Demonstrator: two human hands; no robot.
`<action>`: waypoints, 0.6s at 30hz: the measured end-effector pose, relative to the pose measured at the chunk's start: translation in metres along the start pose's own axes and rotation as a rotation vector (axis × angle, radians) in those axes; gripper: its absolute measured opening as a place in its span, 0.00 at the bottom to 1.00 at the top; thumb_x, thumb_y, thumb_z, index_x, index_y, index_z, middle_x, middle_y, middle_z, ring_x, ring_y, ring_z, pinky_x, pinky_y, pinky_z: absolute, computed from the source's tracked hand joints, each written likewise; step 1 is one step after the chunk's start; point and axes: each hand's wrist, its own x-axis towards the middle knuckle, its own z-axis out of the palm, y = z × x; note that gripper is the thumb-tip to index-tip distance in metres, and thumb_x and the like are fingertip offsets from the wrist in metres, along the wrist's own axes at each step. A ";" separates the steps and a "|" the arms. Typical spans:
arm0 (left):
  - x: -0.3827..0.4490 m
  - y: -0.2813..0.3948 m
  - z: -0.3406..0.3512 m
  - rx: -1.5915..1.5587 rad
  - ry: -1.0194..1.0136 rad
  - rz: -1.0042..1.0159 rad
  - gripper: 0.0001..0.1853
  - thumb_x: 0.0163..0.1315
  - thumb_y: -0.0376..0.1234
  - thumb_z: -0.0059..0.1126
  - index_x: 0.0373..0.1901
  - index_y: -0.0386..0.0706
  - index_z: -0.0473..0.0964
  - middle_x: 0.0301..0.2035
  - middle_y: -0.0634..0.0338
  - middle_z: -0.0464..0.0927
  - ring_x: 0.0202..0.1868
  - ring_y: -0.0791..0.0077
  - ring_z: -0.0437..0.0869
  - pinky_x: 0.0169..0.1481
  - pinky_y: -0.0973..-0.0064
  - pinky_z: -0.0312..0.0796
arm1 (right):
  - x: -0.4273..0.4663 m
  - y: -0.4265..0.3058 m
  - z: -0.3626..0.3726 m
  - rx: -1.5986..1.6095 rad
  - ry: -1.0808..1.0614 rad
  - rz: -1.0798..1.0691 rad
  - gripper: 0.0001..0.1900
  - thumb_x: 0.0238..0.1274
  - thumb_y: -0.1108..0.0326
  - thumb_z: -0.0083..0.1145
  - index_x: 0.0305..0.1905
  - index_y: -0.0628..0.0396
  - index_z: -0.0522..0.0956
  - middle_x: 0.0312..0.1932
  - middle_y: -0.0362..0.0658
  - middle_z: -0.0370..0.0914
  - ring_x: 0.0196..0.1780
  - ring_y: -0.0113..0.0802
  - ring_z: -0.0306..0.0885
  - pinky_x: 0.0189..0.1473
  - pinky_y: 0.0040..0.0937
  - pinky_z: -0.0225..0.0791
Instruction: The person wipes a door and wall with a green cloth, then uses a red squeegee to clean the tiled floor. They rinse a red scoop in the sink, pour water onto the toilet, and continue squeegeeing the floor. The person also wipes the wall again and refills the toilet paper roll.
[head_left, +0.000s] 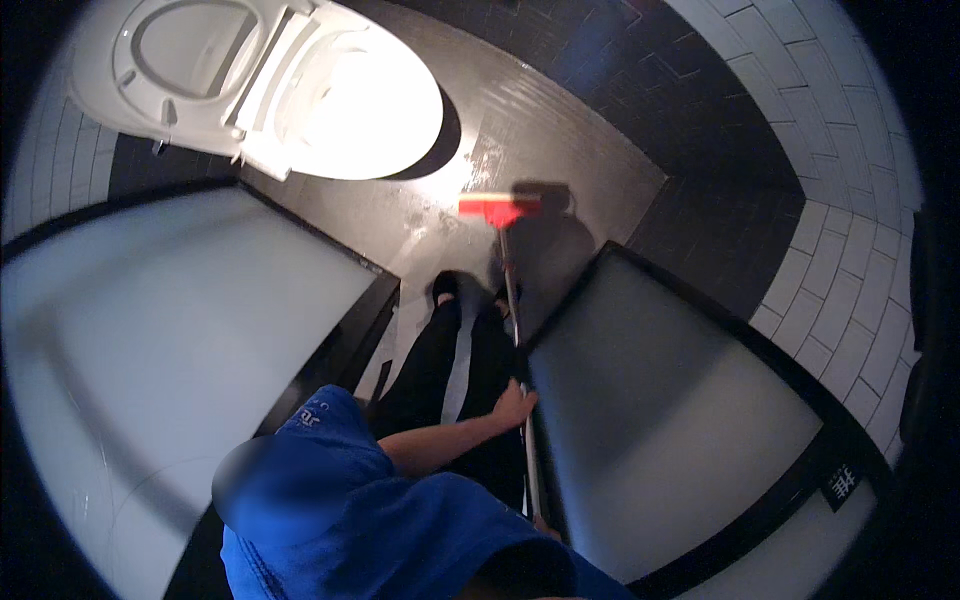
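Note:
My left hand (515, 405) is closed around the middle of a long mop handle (513, 300). Lower in the view, my right hand (546, 528) is at the handle's upper end, mostly hidden by my blue shirt; its fingers seem wrapped around it. At the far end is a red mop head (499, 208) with a pale strip along its front edge. It lies over the grey floor (600, 165), just right of the toilet's front; whether it touches the floor, I cannot tell. The floor has wet, shiny patches near it.
A white toilet (360, 105) stands at upper left, seat raised. Black-framed frosted panels flank me, a left panel (187, 315) and a right panel (667, 390) close beside the handle. Dark wall tiles (720, 240) edge the floor. My shoes (445, 283) are behind the mop head.

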 end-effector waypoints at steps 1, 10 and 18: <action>-0.035 -0.010 0.005 -0.041 -0.060 -0.088 0.28 0.55 0.42 0.53 0.51 0.31 0.59 0.42 0.37 0.74 0.45 0.48 0.77 0.50 0.60 0.68 | -0.012 0.029 0.004 -0.050 0.011 0.035 0.23 0.64 0.47 0.42 0.32 0.61 0.72 0.17 0.43 0.69 0.20 0.32 0.66 0.22 0.31 0.59; -0.056 -0.080 -0.004 -0.260 0.283 -0.060 0.15 0.51 0.33 0.56 0.36 0.33 0.68 0.28 0.49 0.77 0.32 0.59 0.80 0.37 0.63 0.71 | 0.013 0.106 0.043 -0.144 0.086 -0.009 0.26 0.64 0.47 0.42 0.28 0.63 0.74 0.20 0.46 0.73 0.27 0.36 0.70 0.32 0.35 0.64; 0.050 -0.075 -0.118 0.055 0.196 -0.013 0.31 0.58 0.51 0.48 0.47 0.32 0.56 0.24 0.50 0.75 0.16 0.66 0.78 0.16 0.75 0.74 | 0.145 0.024 0.114 0.219 -0.145 -0.484 0.14 0.67 0.54 0.42 0.36 0.53 0.71 0.12 0.32 0.59 0.12 0.18 0.55 0.12 0.19 0.47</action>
